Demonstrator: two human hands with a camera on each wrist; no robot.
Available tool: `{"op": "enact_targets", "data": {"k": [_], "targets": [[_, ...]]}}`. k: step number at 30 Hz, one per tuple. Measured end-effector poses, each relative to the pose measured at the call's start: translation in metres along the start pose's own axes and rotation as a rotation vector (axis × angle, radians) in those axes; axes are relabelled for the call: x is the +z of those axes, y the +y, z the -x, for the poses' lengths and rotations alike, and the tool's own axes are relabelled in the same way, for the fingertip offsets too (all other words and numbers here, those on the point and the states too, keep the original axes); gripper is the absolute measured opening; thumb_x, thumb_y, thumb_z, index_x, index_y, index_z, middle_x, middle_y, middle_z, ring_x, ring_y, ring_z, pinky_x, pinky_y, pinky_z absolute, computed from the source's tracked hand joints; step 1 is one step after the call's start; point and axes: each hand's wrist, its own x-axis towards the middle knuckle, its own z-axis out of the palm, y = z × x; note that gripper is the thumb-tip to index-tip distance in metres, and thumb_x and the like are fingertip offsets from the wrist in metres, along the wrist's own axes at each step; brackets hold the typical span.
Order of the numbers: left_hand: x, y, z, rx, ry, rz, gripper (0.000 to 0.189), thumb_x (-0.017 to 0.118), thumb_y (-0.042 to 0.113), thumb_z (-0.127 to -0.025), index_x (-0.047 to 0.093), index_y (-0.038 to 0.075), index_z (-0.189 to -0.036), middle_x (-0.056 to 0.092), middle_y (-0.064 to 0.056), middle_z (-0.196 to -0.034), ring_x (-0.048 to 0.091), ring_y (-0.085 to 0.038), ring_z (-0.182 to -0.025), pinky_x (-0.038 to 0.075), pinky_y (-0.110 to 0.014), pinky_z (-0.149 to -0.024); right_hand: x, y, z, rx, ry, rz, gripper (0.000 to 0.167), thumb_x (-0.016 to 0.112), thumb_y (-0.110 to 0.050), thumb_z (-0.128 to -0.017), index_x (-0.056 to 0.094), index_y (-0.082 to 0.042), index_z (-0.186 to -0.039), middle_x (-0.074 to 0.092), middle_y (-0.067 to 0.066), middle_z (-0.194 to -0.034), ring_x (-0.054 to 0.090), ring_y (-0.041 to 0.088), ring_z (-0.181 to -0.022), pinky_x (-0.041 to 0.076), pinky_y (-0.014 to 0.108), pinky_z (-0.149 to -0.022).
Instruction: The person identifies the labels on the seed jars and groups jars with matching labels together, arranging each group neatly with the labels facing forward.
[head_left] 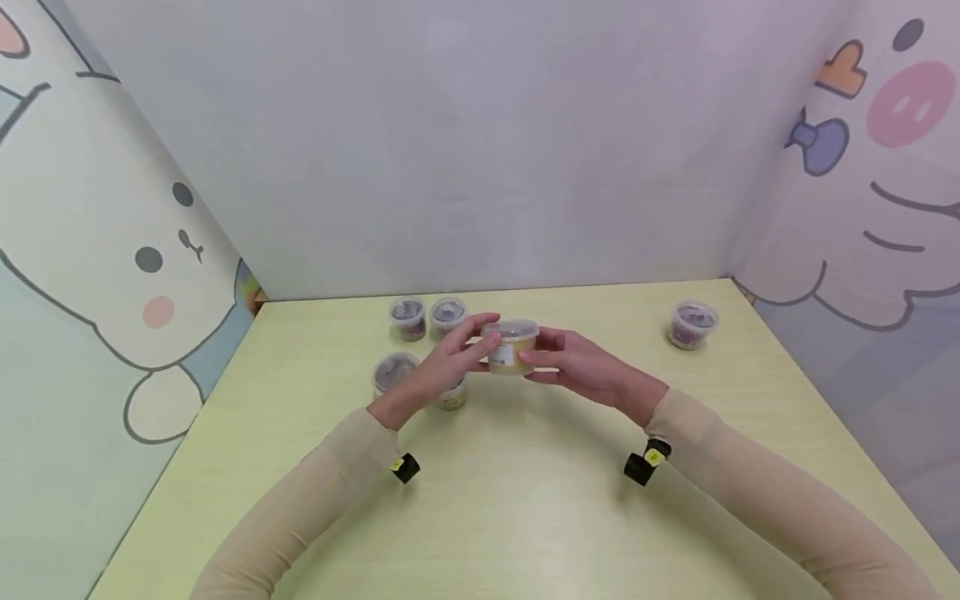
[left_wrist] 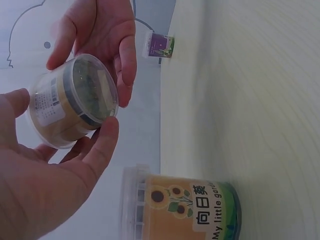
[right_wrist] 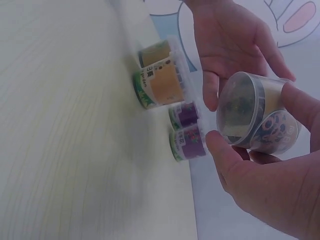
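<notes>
Between both hands, raised over the table, is a clear plastic tub (head_left: 512, 357) with a transparent lid and an orange-yellow wrapper. A white printed label shows on one side of it, and the right wrist view shows sunflower pictures on the tub (right_wrist: 276, 129). The left hand (head_left: 452, 357) holds its left side, thumb and fingers around the wall and lid rim. From the opposite side the right hand (head_left: 581, 364) grips the tub with thumb and fingers. Just below the left hand, a similar orange sunflower tub (left_wrist: 192, 207) stands on the table.
Several lidded tubs stand left of centre, including purple-labelled tubs (right_wrist: 189, 143) and another orange tub (right_wrist: 154, 53). The left forearm and hand partly cover some of them. A lone purple tub (head_left: 692, 325) stands at the far right. A pale wall (head_left: 480, 167) rises behind the table (head_left: 510, 517).
</notes>
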Motion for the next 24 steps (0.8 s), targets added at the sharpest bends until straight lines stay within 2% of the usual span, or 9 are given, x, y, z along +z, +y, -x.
{"op": "enact_targets", "data": {"k": [3, 8, 11, 19, 24], "targets": [[-0.0009, 0.0014, 0.0006, 0.015, 0.005, -0.024, 0.057, 0.048, 0.035, -0.109, 0.031, 0.011, -0.158, 0.044, -0.017, -0.144, 0.054, -0.033, -0.128, 0.053, -0.045, -0.099, -0.0019, -0.0028, 0.0012, -0.011, -0.004, -0.003, 0.060, 0.061, -0.018, -0.103, 0.033, 0.001, -0.153, 0.041, 0.018, -0.150, 0.047, 0.031, -0.134, 0.041, 0.047, -0.112], [-0.0023, 0.0030, 0.0000, 0.012, 0.041, -0.027, 0.057, 0.043, 0.033, -0.111, 0.026, 0.010, -0.161, 0.043, -0.018, -0.149, 0.051, -0.034, -0.132, 0.051, -0.047, -0.101, -0.0055, -0.0069, 0.0018, -0.007, 0.047, -0.037, 0.067, 0.056, -0.031, -0.106, 0.026, 0.002, -0.157, 0.038, 0.022, -0.152, 0.048, 0.035, -0.135, 0.040, 0.048, -0.112], [-0.0023, 0.0025, -0.0009, 0.005, 0.045, -0.013, 0.059, 0.041, 0.032, -0.111, 0.022, 0.008, -0.162, 0.039, -0.019, -0.154, 0.048, -0.035, -0.135, 0.050, -0.048, -0.102, -0.0056, -0.0079, 0.0012, 0.001, 0.068, -0.053, 0.069, 0.055, -0.033, -0.106, 0.025, 0.003, -0.157, 0.038, 0.023, -0.152, 0.049, 0.036, -0.134, 0.040, 0.047, -0.112], [-0.0006, -0.0005, -0.0029, -0.034, 0.055, -0.041, 0.066, 0.047, 0.036, -0.109, 0.017, 0.010, -0.163, 0.042, -0.015, -0.149, 0.051, -0.031, -0.132, 0.052, -0.042, -0.100, -0.0042, -0.0055, 0.0006, 0.013, 0.071, -0.072, 0.064, 0.055, -0.035, -0.106, 0.032, 0.001, -0.154, 0.044, 0.021, -0.145, 0.052, 0.035, -0.131, 0.041, 0.048, -0.111], [-0.0013, -0.0007, -0.0018, -0.032, 0.055, -0.039, 0.066, 0.045, 0.036, -0.110, 0.016, 0.010, -0.163, 0.039, -0.016, -0.154, 0.048, -0.031, -0.135, 0.051, -0.045, -0.101, -0.0037, -0.0037, -0.0004, -0.002, 0.065, -0.077, 0.060, 0.049, -0.040, -0.108, 0.038, 0.000, -0.152, 0.046, 0.021, -0.145, 0.051, 0.037, -0.132, 0.043, 0.048, -0.110]]}}
